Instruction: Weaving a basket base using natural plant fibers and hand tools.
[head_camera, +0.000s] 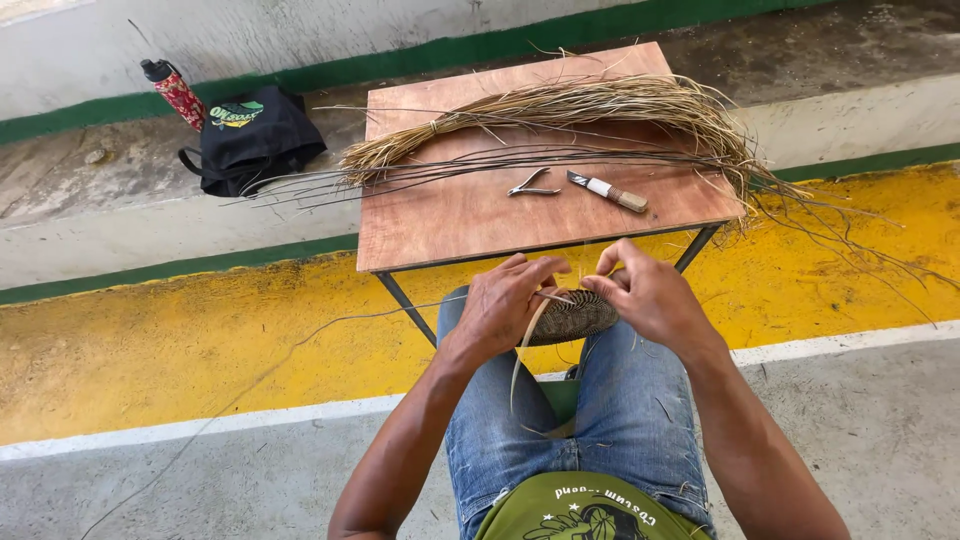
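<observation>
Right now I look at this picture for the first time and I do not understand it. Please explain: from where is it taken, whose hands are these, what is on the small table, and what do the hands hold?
The picture comes from a camera worn on a person's head, looking down, so you see that person's own arms and knees in blue jeans.

The left hand and the right hand together hold a small round woven piece, dark and coiled, over the lap. A pale flat strip runs from between the fingers and hangs down over the jeans.

In front stands a small wooden table. On it lie a bundle of dry straw-coloured fibres, some thin dark stems, small metal pliers and a knife with a wrapped handle.

To the left, on the concrete ledge, are a black bag and a red bottle.
</observation>
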